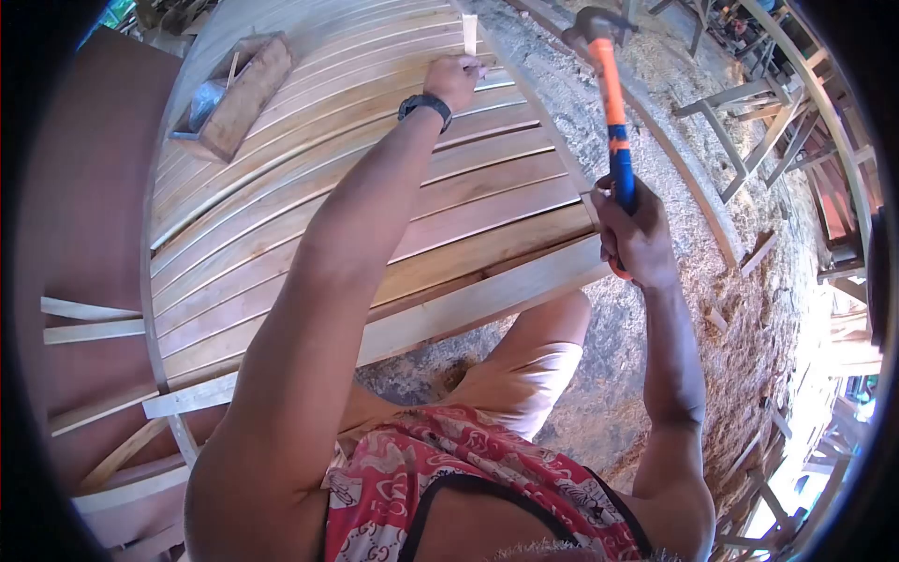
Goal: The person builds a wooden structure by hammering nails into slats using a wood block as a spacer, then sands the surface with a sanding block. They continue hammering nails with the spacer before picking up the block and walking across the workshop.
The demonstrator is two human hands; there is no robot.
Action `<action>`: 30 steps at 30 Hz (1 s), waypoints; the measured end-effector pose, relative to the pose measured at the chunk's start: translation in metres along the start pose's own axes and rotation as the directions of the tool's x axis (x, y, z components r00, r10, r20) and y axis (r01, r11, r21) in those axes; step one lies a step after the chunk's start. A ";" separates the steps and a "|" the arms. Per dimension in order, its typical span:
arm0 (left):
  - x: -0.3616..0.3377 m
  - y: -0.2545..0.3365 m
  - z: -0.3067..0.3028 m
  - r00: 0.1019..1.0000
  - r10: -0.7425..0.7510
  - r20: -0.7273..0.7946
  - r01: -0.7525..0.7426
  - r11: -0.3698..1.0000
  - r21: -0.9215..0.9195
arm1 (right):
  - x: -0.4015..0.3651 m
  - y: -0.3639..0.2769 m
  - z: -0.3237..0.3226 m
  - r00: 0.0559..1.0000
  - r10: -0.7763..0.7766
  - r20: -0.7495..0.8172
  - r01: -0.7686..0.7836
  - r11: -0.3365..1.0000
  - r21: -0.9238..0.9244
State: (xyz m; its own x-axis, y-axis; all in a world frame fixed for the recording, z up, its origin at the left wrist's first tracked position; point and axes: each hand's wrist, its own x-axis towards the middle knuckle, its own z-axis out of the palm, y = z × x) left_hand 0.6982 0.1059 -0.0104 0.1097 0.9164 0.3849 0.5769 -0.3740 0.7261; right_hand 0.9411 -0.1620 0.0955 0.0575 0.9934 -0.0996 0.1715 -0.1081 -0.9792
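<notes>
My right hand (641, 229) is wrapped round the blue lower grip of a claw hammer (610, 89). The hammer is raised over the right side of the slatted wooden panel (506, 178), its orange shaft upright and its dark head slightly blurred. Far forward, my left hand (454, 81) rests at the panel's right edge with its fingers pinched together. Whatever they hold is too small to make out. Just beyond those fingers, a short pale wood strip (470, 34) lies across the slats.
On the panel's left stands an open wooden box (234, 98) with things inside. A brown board (94, 140) lies farther left. Wood shavings (749, 309) cover the ground at right, with a long timber (688, 178) and wooden frames (749, 122). My bent knee (552, 328) is by the near edge.
</notes>
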 end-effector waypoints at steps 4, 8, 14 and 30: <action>0.001 0.002 -0.002 0.999 0.039 -0.013 -0.039 0.999 0.002 | 0.018 0.013 -0.002 0.994 -0.049 0.100 0.073 0.965 -0.250; -0.001 0.004 -0.002 0.998 0.063 -0.024 -0.062 0.998 0.016 | 0.028 0.005 0.005 0.979 -0.176 0.103 0.202 0.906 -0.372; -0.002 0.004 0.000 0.995 0.096 -0.011 -0.095 0.995 0.016 | 0.044 -0.004 0.011 0.890 -0.432 0.147 0.454 0.803 -0.387; -0.002 0.007 -0.002 0.997 0.073 0.018 -0.074 0.994 0.079 | 0.071 -0.009 0.001 0.885 -0.310 0.346 0.454 0.741 -0.495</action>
State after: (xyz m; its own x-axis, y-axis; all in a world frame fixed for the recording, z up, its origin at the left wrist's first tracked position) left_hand 0.7004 0.1008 -0.0054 0.1661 0.8893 0.4260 0.6297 -0.4281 0.6482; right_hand 0.9423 -0.0908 0.0967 -0.3430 0.9265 0.1547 0.6399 0.3510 -0.6836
